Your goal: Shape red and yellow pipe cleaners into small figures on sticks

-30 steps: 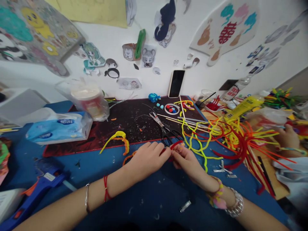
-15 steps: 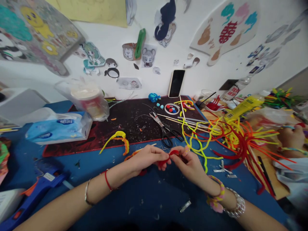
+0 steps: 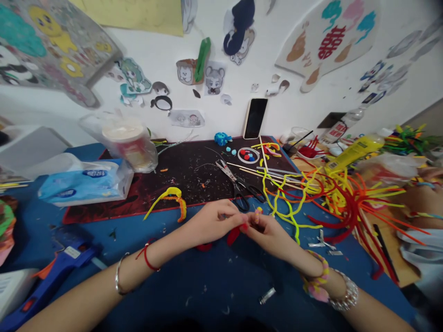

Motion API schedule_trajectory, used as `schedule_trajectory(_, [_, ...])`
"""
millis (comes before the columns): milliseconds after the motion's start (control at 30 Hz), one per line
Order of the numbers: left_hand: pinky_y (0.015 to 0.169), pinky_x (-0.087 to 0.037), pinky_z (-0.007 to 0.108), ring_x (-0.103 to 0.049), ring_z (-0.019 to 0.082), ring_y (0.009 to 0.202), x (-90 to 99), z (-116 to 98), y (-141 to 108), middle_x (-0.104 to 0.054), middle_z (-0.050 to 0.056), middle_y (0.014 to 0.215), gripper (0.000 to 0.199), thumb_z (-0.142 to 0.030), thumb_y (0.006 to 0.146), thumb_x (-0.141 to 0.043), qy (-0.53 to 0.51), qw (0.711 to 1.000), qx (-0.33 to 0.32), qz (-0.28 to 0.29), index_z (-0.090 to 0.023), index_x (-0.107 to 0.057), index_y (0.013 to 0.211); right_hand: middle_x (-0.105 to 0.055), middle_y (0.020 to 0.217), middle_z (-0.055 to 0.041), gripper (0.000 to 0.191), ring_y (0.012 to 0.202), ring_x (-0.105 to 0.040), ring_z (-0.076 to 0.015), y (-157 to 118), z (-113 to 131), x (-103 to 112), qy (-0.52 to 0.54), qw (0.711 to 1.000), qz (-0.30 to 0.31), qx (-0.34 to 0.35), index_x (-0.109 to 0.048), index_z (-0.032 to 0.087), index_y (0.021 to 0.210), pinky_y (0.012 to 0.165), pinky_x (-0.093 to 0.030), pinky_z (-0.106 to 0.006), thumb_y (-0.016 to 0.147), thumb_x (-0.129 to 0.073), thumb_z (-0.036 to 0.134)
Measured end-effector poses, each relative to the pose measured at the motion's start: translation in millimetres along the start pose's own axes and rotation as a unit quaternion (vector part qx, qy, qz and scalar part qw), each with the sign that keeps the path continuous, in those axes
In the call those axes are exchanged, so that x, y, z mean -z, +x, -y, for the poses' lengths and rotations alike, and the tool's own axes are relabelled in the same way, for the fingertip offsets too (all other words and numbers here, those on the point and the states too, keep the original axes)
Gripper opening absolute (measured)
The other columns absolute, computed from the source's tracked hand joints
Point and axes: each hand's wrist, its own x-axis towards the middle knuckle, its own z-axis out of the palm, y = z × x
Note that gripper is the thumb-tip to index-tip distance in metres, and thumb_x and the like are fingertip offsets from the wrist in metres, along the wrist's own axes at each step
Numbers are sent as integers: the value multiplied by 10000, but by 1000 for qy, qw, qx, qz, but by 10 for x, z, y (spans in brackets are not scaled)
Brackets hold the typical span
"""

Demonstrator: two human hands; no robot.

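A fuzzy red pipe cleaner piece is pinched between my two hands above the blue table. My left hand has its thumb and fingers closed on it from the left. From the right, my right hand grips its other end, fingertips nearly touching those of the left. Fingers hide much of the piece. More red fuzz shows under my left wrist. Black-handled scissors lie just beyond my hands. A bent yellow and orange pipe cleaner piece rests to the left.
Yellow pipe cleaners and red ones sprawl at right, near another person's arm. A blue glue gun, tissue pack and bagged cup stand left. A phone leans on the wall; a metal clip lies in front.
My fingers have shifted on the red piece, and part of it now hangs down below my left fingertips. My right hand has turned slightly. The hands stay together.
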Motion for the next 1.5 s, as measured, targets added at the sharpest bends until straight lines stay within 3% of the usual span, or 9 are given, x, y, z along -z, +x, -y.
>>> schedule_trajectory(200, [514, -377, 179, -493, 92, 552, 44, 74, 0, -569, -12, 606, 235, -359, 758, -559, -17, 994, 80, 78, -137, -628, 726, -542, 724, -2, 219, 679, -465, -134, -7, 18, 9, 0, 1000, 22, -5, -565, 187, 796, 668, -375, -266, 849, -466, 375])
schedule_trajectory(300, [547, -414, 181, -550, 106, 585, 73, 81, -4, -608, -8, 632, 161, -285, 730, -577, -8, 992, 96, 79, -151, -633, 800, -531, 726, 2, 196, 693, -463, -131, -6, 24, 15, 6, 1000, 23, -2, -553, 184, 784, 681, -372, -263, 855, -460, 341])
schedule_trajectory(500, [539, -427, 201, -576, 119, 560, 17, 120, -13, -603, 3, 591, 227, -310, 795, -480, 31, 990, 105, 85, -150, -641, 799, -520, 720, 8, 194, 673, -462, -120, 6, 13, 0, 28, 1000, -3, 2, -537, 177, 779, 672, -384, -252, 852, -472, 346])
schedule_trajectory(600, [572, -469, 239, -602, 135, 599, -50, 127, -9, -605, 16, 643, 208, -315, 813, -456, -54, 985, 141, 86, -143, -564, 770, -536, 699, 6, 200, 667, -483, -126, 11, 24, -16, 33, 999, -26, 11, -530, 183, 769, 692, -401, -266, 855, -465, 352])
schedule_trajectory(767, [636, -503, 285, -612, 121, 626, -135, 62, -7, -583, 13, 676, 183, -275, 855, -411, -253, 942, 210, 70, -140, -461, 742, -550, 717, -4, 143, 647, -495, -129, -5, 19, -41, 23, 997, -69, 28, -526, 198, 827, 681, -418, -279, 858, -458, 319])
schedule_trajectory(933, [644, -496, 270, -610, 108, 607, -131, 48, 0, -594, 11, 653, 178, -266, 847, -463, -294, 937, 189, 7, -131, -476, 732, -555, 744, -15, 137, 691, -478, -149, -19, -15, -34, -60, 991, -112, 38, -542, 203, 818, 716, -407, -303, 837, -482, 325])
schedule_trajectory(1200, [644, -508, 277, -621, 117, 622, -114, 62, 1, -615, 13, 655, 132, -246, 796, -544, -280, 942, 182, -2, -116, -533, 780, -575, 765, -14, 175, 718, -483, -156, -19, -16, -18, -92, 991, -85, 42, -558, 195, 898, 739, -381, -310, 857, -453, 328])
schedule_trajectory(1333, [649, -509, 287, -622, 136, 651, -98, 29, -14, -627, 30, 681, 152, -218, 735, -610, -273, 946, 177, -7, -103, -557, 819, -591, 780, -16, 165, 734, -505, -159, -14, -16, -15, -70, 994, -76, 37, -569, 200, 886, 735, -389, -306, 854, -458, 317])
schedule_trajectory(1500, [613, -479, 241, -599, 122, 621, -88, 66, -19, -637, 21, 670, 167, -238, 697, -646, -196, 968, 149, -40, -115, -603, 801, -604, 749, -9, 197, 683, -534, -142, -8, 33, -8, 12, 999, -39, -3, -575, 198, 899, 616, -406, -260, 843, -476, 360])
